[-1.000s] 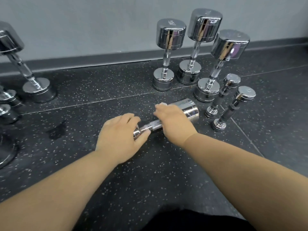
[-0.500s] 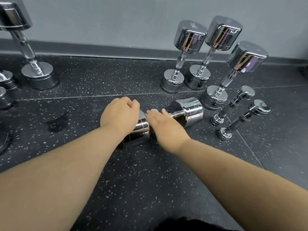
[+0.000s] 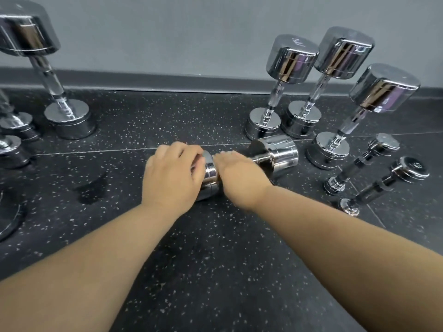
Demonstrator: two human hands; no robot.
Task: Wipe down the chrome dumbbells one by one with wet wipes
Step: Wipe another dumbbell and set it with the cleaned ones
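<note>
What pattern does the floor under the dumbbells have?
Black with scattered pale speckles; the floor shows best in the head view.

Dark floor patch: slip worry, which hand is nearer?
Left. Left hand, gripping the lying dumbbell, is right of the dark patch; right hand is farther right, on its handle.

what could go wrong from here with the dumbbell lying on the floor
1. The lying dumbbell's far head is close to the base of the nearest upright dumbbell; swinging or rolling it might topple that one.
2. No wipe shows under the left hand or right hand, so bare grips on chrome may slip.
3. The dark patch on the floor looks wet, perhaps slippery.
</note>
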